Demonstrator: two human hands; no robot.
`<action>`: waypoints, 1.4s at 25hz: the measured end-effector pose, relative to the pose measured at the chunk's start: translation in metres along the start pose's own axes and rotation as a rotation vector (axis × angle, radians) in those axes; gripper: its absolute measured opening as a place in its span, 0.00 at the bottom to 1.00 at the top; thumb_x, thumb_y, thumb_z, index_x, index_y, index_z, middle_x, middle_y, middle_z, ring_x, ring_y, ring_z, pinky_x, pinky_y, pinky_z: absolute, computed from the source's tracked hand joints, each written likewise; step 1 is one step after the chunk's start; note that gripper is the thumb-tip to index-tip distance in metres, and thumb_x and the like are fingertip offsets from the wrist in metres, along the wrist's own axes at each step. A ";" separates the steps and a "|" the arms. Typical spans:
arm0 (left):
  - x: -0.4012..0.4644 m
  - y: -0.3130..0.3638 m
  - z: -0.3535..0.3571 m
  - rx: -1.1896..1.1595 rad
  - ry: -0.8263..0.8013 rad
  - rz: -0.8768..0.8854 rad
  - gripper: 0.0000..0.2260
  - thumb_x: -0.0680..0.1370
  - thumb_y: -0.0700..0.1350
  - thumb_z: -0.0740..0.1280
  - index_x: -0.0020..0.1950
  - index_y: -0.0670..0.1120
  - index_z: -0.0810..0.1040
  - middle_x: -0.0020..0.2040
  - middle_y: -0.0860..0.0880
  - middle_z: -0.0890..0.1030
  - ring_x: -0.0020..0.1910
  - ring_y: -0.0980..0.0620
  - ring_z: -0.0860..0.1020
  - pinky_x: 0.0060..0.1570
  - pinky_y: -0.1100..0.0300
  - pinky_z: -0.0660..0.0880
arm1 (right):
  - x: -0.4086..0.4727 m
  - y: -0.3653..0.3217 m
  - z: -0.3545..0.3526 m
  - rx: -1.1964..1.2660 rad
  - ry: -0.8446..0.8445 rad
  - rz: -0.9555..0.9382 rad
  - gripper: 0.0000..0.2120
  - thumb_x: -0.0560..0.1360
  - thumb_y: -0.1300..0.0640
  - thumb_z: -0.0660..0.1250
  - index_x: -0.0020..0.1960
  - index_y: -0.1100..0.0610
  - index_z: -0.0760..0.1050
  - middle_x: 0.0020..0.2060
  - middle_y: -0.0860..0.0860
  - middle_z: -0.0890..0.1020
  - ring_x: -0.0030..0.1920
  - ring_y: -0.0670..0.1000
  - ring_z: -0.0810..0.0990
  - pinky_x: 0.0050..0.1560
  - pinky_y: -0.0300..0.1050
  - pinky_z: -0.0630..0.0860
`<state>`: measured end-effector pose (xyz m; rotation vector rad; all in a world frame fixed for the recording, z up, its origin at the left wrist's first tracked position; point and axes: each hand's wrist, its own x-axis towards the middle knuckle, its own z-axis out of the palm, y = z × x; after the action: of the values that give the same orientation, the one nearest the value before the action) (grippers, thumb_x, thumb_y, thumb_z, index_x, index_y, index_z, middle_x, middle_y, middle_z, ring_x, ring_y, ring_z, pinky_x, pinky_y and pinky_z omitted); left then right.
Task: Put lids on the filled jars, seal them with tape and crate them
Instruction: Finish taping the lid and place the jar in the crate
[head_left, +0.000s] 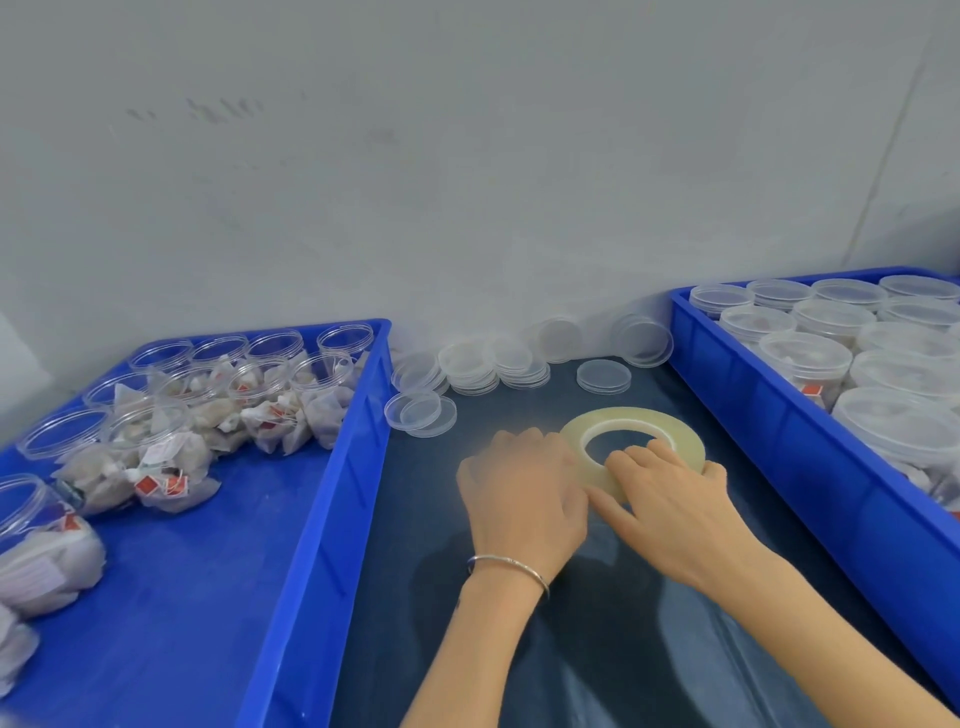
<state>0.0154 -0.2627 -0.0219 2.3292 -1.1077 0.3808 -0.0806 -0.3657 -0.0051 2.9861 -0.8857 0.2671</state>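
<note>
Tape roll (631, 423) lies flat, hole upward, both hands touching.

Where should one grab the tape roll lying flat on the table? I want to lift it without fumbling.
Judging by its pose, take the tape roll from above at its free far rim, thumb in the open centre hole, fingers outside. It lies flat, and both hands cover its near edge.

No readable text, brand or number is found. Small red tags (147, 486) are seen on the sachets at 9 o'clock, but their print is blurred.
</note>
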 end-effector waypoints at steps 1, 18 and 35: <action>0.002 0.000 0.001 -0.008 0.000 0.011 0.08 0.73 0.50 0.59 0.51 0.53 0.73 0.52 0.58 0.75 0.56 0.54 0.71 0.56 0.52 0.62 | -0.002 -0.002 0.000 -0.016 0.015 0.035 0.19 0.79 0.37 0.44 0.40 0.49 0.60 0.38 0.44 0.67 0.45 0.47 0.64 0.45 0.47 0.65; 0.042 -0.010 -0.002 -0.160 -0.052 -0.165 0.05 0.75 0.49 0.60 0.50 0.53 0.73 0.52 0.55 0.77 0.55 0.50 0.73 0.51 0.53 0.64 | -0.073 -0.018 -0.015 0.467 0.119 0.226 0.24 0.79 0.36 0.46 0.43 0.52 0.70 0.37 0.45 0.73 0.43 0.45 0.71 0.39 0.45 0.71; 0.015 0.005 -0.010 -0.033 -0.156 -0.051 0.16 0.73 0.51 0.69 0.59 0.58 0.71 0.65 0.60 0.64 0.65 0.49 0.62 0.53 0.51 0.72 | -0.029 0.025 0.050 0.260 -0.106 -0.053 0.38 0.75 0.35 0.58 0.75 0.37 0.37 0.73 0.41 0.48 0.75 0.44 0.42 0.70 0.70 0.47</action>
<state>0.0208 -0.2690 -0.0049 2.3853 -1.1153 0.1620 -0.1100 -0.3738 -0.0602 3.2857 -0.8378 0.2418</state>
